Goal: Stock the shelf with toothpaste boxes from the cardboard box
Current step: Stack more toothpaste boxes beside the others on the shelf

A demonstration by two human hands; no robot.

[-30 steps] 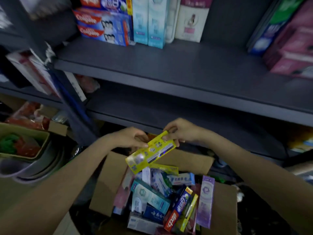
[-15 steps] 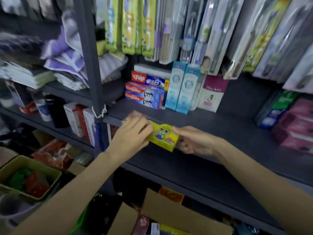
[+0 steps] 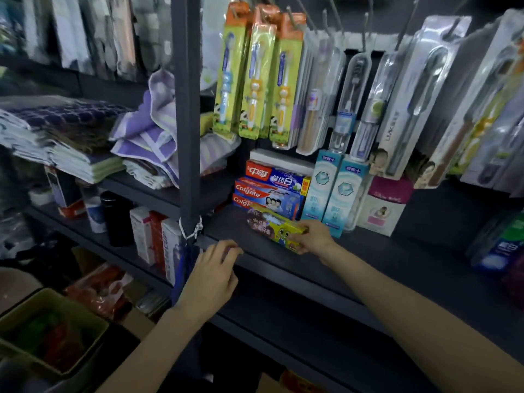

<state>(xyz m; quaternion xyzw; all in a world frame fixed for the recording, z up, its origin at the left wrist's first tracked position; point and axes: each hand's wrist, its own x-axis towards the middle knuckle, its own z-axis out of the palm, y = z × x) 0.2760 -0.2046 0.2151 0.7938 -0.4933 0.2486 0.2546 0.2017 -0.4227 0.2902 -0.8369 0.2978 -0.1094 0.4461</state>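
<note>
A yellow toothpaste box [image 3: 272, 225] with cartoon print lies on the dark grey shelf [image 3: 368, 268], right in front of the stacked red and blue Colgate boxes [image 3: 266, 198]. My right hand [image 3: 313, 236] grips its right end. My left hand [image 3: 212, 275] hovers at the shelf's front edge with loosely curled fingers and holds nothing. Two upright pale blue toothpaste boxes [image 3: 331, 191] stand just behind my right hand. Only a corner of the cardboard box [image 3: 272, 384] shows at the bottom edge.
Toothbrush packs [image 3: 255, 75] hang above the shelf. A vertical grey post [image 3: 185, 109] with a cord tie stands left of the boxes. Folded towels [image 3: 136, 137] fill the left bay. A green basket [image 3: 51, 333] sits low left; green and pink packs [image 3: 502, 245] lie far right.
The yellow box went from the cardboard box up onto the shelf in front of the Colgate stack. My left hand let go of it and drew back to the shelf edge.
</note>
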